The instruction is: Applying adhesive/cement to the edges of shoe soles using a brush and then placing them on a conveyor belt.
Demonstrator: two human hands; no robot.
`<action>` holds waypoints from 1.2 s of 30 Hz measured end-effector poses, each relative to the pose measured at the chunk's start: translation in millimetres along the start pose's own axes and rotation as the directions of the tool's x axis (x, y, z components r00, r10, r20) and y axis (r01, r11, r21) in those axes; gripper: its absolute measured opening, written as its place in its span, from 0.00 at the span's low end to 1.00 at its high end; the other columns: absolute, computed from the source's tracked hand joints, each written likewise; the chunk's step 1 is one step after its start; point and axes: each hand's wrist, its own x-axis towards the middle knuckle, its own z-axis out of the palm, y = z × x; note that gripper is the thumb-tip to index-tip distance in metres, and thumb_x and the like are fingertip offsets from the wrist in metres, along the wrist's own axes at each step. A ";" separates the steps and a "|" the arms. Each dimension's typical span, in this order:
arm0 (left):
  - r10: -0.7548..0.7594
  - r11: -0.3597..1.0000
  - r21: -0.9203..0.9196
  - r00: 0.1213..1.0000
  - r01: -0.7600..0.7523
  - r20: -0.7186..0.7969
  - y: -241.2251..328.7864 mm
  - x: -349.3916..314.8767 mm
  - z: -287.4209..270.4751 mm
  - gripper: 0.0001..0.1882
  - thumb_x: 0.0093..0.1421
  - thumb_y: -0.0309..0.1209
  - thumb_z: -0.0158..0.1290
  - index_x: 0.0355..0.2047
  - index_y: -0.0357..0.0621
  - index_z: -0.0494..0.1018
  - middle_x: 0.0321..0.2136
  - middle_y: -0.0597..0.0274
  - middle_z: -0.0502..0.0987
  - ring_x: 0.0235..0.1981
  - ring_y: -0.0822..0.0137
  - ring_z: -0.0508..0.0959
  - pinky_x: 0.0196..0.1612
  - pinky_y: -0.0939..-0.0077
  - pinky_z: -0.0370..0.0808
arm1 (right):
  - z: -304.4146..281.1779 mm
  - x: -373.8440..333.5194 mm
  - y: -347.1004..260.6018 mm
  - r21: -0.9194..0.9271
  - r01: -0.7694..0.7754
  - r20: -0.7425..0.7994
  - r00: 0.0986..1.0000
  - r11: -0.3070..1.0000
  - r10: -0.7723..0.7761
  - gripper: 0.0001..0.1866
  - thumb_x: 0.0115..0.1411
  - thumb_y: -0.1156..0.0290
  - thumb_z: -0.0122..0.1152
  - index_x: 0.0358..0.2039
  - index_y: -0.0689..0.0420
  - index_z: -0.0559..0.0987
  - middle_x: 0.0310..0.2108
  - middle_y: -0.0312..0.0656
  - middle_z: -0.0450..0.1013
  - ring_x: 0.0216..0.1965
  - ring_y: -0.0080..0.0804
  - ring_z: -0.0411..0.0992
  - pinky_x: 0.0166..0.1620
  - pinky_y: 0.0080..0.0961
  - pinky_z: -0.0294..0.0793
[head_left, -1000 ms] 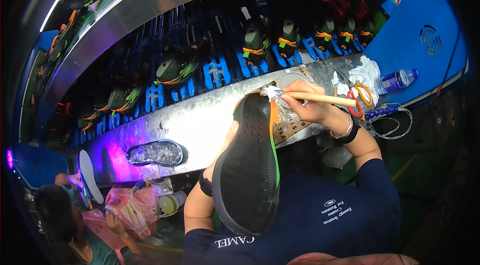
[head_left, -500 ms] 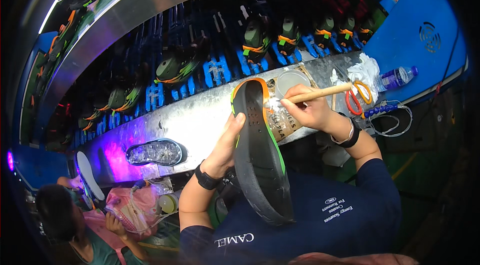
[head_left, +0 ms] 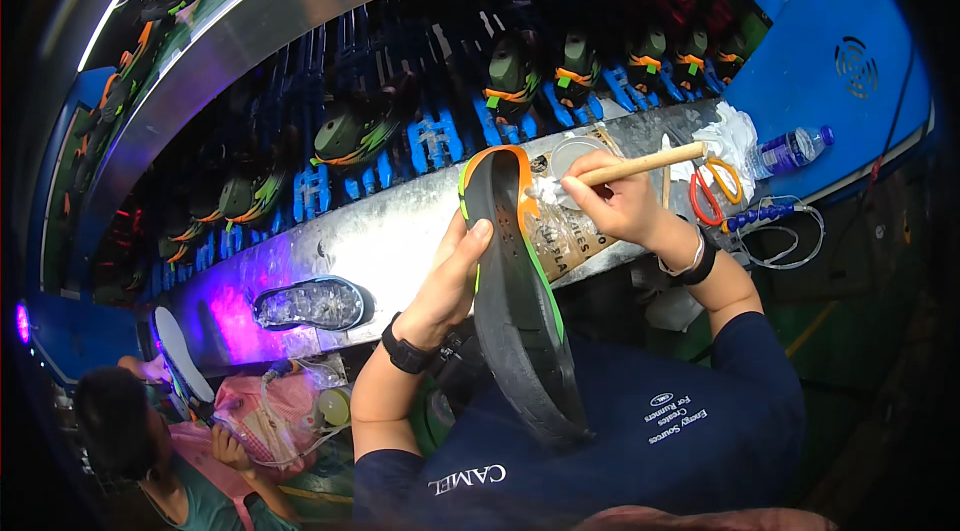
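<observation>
Here's the black sole (head_left: 522, 323), held over the near edge of the surface (head_left: 390, 231), my left hand (head_left: 455, 276) clamped on its left rim, my right hand (head_left: 615, 201) closed round the wooden stick (head_left: 655, 162). Light, I'd judge, rubbery, bendy, maybe tacky: pinch the rim, spare the inside.

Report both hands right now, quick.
Left hand: closed on the edge of an orange-and-green-rimmed black shoe sole.
Right hand: closed on a wooden-handled tool.
</observation>
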 end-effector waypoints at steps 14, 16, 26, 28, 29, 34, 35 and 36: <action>0.052 0.994 0.099 0.998 -0.055 0.028 7.7 -0.3 1.8 0.32 0.55 0.40 0.45 0.55 0.41 0.46 0.46 0.57 0.60 0.47 0.68 0.63 0.48 0.74 0.62 | 14.0 16.3 -3.5 -0.085 0.084 -0.124 0.988 0.993 -0.094 0.03 0.49 0.79 0.55 0.26 0.60 0.71 0.19 0.32 0.65 0.16 0.12 0.59 0.18 0.10 0.56; 0.079 0.990 0.116 0.997 -0.081 0.020 5.1 1.3 -0.6 0.32 0.55 0.40 0.45 0.55 0.42 0.45 0.46 0.58 0.61 0.46 0.68 0.64 0.46 0.74 0.64 | 17.5 17.7 -3.9 -0.165 0.168 -0.097 0.978 0.972 -0.186 0.03 0.49 0.79 0.55 0.24 0.60 0.71 0.18 0.32 0.65 0.15 0.13 0.58 0.17 0.11 0.56; 0.105 0.971 0.215 0.994 -0.104 0.006 9.3 -0.4 -5.3 0.31 0.54 0.43 0.44 0.54 0.41 0.48 0.47 0.57 0.60 0.48 0.69 0.62 0.50 0.74 0.60 | 21.6 13.5 -18.7 -0.047 0.036 0.014 0.999 0.998 -0.035 0.03 0.49 0.78 0.55 0.24 0.61 0.71 0.15 0.32 0.64 0.14 0.13 0.57 0.16 0.12 0.55; 0.109 0.972 0.207 0.994 -0.111 0.018 9.9 -0.5 -5.7 0.32 0.54 0.42 0.45 0.54 0.40 0.48 0.47 0.57 0.60 0.49 0.68 0.62 0.50 0.74 0.59 | 21.6 16.5 -15.8 -0.010 0.050 -0.031 0.998 0.999 -0.051 0.03 0.49 0.78 0.55 0.24 0.61 0.71 0.15 0.31 0.63 0.14 0.12 0.57 0.16 0.12 0.55; 0.115 0.973 0.198 0.993 -0.118 0.027 10.0 -0.4 -6.2 0.32 0.54 0.42 0.45 0.53 0.40 0.48 0.47 0.56 0.60 0.49 0.68 0.61 0.50 0.73 0.59 | 22.2 18.7 -15.8 -0.066 0.101 -0.085 0.991 0.993 -0.107 0.03 0.49 0.78 0.55 0.24 0.61 0.71 0.15 0.31 0.63 0.14 0.12 0.57 0.16 0.12 0.55; 0.144 0.960 0.241 0.990 -0.139 -0.002 6.3 2.5 -16.8 0.36 0.52 0.40 0.47 0.56 0.45 0.42 0.39 0.51 0.67 0.33 0.68 0.73 0.25 0.81 0.73 | 28.3 21.4 -14.4 -0.131 0.210 -0.053 0.974 0.969 -0.218 0.04 0.48 0.77 0.57 0.24 0.60 0.71 0.16 0.33 0.66 0.13 0.15 0.59 0.16 0.13 0.57; 0.153 0.958 0.244 0.988 -0.148 -0.001 6.5 3.5 -18.2 0.36 0.52 0.40 0.47 0.56 0.44 0.42 0.39 0.51 0.67 0.33 0.68 0.73 0.25 0.81 0.73 | 29.4 20.2 -16.2 -0.133 0.227 -0.025 0.972 0.965 -0.232 0.04 0.47 0.78 0.57 0.24 0.59 0.70 0.17 0.36 0.67 0.12 0.19 0.61 0.16 0.15 0.58; 0.142 0.959 0.246 0.990 -0.139 0.003 7.7 4.1 -18.1 0.36 0.52 0.40 0.47 0.56 0.44 0.42 0.39 0.51 0.67 0.33 0.68 0.73 0.25 0.81 0.73 | 30.3 18.6 -17.7 -0.134 0.218 -0.033 0.974 0.967 -0.224 0.04 0.47 0.78 0.57 0.24 0.59 0.70 0.17 0.36 0.67 0.12 0.19 0.61 0.16 0.15 0.58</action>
